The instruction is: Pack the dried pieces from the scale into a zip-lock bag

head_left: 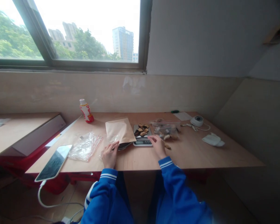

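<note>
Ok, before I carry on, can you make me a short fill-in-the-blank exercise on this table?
1. Dried slices lie on the digital ____.
2. Of the two hands, the one nearer the paper pouch is the ____ hand.
3. The sleeves are ____ with white stripes.
4. The round white device sits toward the table's ____ side.

Missing words: scale; left; blue; right.

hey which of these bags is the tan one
The paper bag just beyond the left hand; the plastic bag to its left and filled bags to its right are transparent.
</note>
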### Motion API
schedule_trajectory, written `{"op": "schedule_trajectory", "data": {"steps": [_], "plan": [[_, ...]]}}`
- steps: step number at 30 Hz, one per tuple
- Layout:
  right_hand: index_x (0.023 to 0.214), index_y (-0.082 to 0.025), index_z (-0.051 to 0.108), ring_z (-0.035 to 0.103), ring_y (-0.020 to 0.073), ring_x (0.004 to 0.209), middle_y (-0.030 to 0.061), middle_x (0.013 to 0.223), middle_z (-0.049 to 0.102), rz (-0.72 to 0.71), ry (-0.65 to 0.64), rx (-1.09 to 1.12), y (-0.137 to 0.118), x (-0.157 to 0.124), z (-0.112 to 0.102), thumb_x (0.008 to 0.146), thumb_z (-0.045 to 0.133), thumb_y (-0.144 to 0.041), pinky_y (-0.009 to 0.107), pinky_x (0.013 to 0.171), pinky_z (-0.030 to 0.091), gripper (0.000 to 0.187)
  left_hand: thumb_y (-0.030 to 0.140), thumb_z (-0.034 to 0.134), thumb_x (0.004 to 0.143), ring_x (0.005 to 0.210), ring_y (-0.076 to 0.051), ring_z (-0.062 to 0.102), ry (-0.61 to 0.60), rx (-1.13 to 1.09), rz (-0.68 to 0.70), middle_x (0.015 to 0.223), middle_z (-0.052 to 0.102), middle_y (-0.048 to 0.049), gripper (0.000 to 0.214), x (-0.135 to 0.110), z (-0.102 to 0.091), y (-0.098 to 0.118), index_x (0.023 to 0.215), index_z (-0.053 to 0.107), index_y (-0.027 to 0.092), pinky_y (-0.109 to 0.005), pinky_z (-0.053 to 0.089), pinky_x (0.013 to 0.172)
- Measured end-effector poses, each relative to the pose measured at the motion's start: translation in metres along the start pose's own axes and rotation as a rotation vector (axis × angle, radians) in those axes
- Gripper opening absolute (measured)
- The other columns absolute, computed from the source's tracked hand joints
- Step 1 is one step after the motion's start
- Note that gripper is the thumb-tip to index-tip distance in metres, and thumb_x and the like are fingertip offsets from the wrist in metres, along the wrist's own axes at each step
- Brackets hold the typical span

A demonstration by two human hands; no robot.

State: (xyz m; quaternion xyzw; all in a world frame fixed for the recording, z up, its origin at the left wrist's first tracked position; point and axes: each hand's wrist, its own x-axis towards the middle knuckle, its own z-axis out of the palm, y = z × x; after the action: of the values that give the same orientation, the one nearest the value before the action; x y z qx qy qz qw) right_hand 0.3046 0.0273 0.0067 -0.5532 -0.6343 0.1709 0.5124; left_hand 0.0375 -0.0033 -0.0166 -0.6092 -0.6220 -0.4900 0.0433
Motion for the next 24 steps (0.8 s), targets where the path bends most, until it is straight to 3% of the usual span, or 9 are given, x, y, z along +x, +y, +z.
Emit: {"op": "schedule_trajectory", "data": {"steps": [5,10,14,18,21,24], "plan": [[0.078,-0.017,0.072,0.054,0.0172,0.062,0.0051,0.069,0.060,0.012,0.011,-0.092,0.030,0.030,0.008,0.081,0.054,-0.047,0.030,0.062,0.045,0.035,0.038,0.058,0.082,0.089,-0.021,0.061,-0.080,-0.040,-0.096,0.089,0.070,-0.0013,0.020,0.004,0.000,-0.004,0.096,0.071,0.031,-0.034,0.044,0.082],[0.084,-0.017,0.072,0.055,0.0173,0.064,0.0043,0.070,0.059,0.000,0.007,-0.088,0.031,0.033,0.012,0.079,0.057,-0.044,0.031,0.066,0.046,0.032,0.035,0.058,0.082,0.088,-0.021,0.061,-0.121,-0.010,-0.100,0.091,0.069,-0.0012,0.020,0.002,-0.003,-0.003,0.097,0.070,0.030,-0.033,0.043,0.083],[0.094,-0.016,0.070,0.055,0.0173,0.066,0.0073,0.079,0.063,0.011,0.046,-0.005,0.012,0.006,-0.002,0.084,0.051,-0.045,0.030,0.065,0.046,0.037,0.035,0.057,0.083,0.088,-0.020,0.060,-0.157,0.014,-0.109,0.093,0.069,-0.0011,0.020,0.002,-0.003,-0.001,0.098,0.069,0.030,-0.033,0.043,0.083],[0.087,-0.015,0.070,0.057,0.0174,0.066,0.0082,0.081,0.068,0.062,-0.073,0.079,-0.011,-0.036,-0.012,0.087,0.045,-0.047,0.028,0.062,0.045,0.040,0.035,0.055,0.084,0.095,-0.024,0.059,-0.188,0.110,-0.183,0.100,0.069,-0.0019,0.021,0.004,-0.003,0.002,0.100,0.068,0.030,-0.038,0.040,0.087],[0.086,-0.015,0.070,0.056,0.0165,0.061,0.0066,0.075,0.068,0.139,-0.173,0.098,-0.017,-0.061,-0.014,0.087,0.046,-0.048,0.027,0.057,0.045,0.041,0.033,0.051,0.086,0.100,-0.027,0.058,-0.122,0.203,-0.291,0.110,0.067,-0.0039,0.024,0.005,-0.004,0.003,0.104,0.067,0.028,-0.044,0.037,0.090],[0.086,-0.015,0.070,0.056,0.0163,0.061,0.0067,0.077,0.068,0.172,-0.189,0.106,-0.019,-0.073,-0.017,0.087,0.046,-0.049,0.026,0.057,0.045,0.042,0.024,0.049,0.085,0.104,-0.028,0.057,-0.063,0.222,-0.342,0.117,0.064,-0.0062,0.026,0.005,-0.002,0.001,0.105,0.066,0.025,-0.045,0.036,0.092]]}}
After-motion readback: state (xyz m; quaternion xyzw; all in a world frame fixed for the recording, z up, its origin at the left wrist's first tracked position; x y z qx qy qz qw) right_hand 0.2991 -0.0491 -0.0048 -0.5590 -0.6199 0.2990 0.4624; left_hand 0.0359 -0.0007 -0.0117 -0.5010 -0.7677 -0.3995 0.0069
